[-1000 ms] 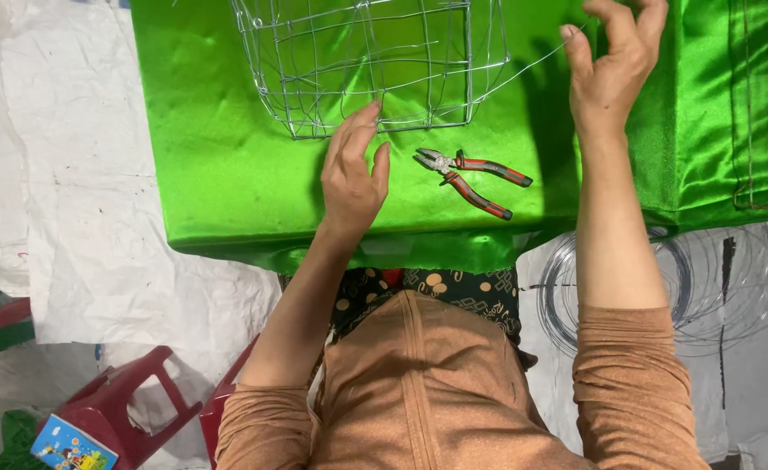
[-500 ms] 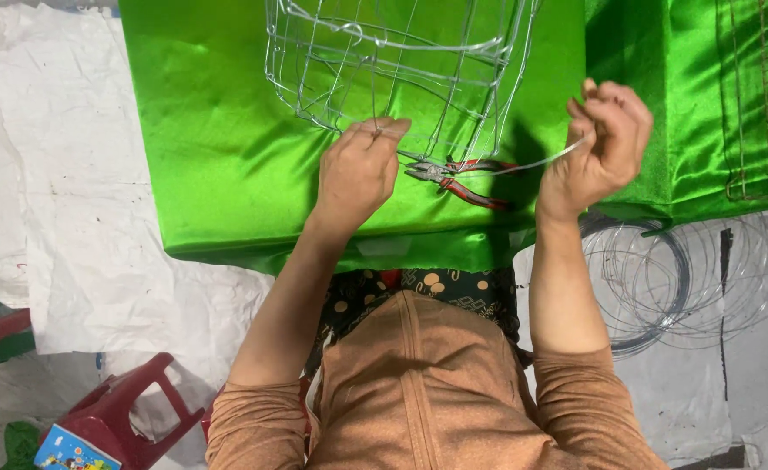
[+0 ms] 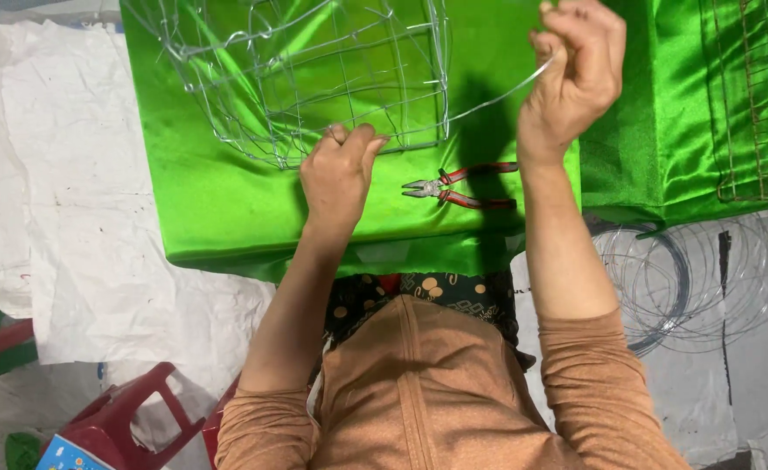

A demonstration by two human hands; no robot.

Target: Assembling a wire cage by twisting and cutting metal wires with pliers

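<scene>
A silver wire-mesh basket (image 3: 305, 78) lies on a table covered in shiny green cloth (image 3: 218, 209). My left hand (image 3: 338, 170) is closed on the basket's near rim. My right hand (image 3: 575, 70) is raised to the right of the basket, pinching a loose strand of wire (image 3: 497, 97) that runs from the rim up to its fingers. Red-handled pliers (image 3: 458, 187) rest on the cloth between my two forearms, untouched.
A flat wire grid panel (image 3: 758, 96) lies on a second green surface at the right. Coils of thin wire (image 3: 688, 278) sit on the floor below it. A red plastic stool (image 3: 127, 418) stands at lower left on white sheeting (image 3: 70, 261).
My left hand moved from flat on the cloth to gripping the basket rim. My right hand closed on the wire strand and pulled it up and to the right. The camera view shifted closer.
</scene>
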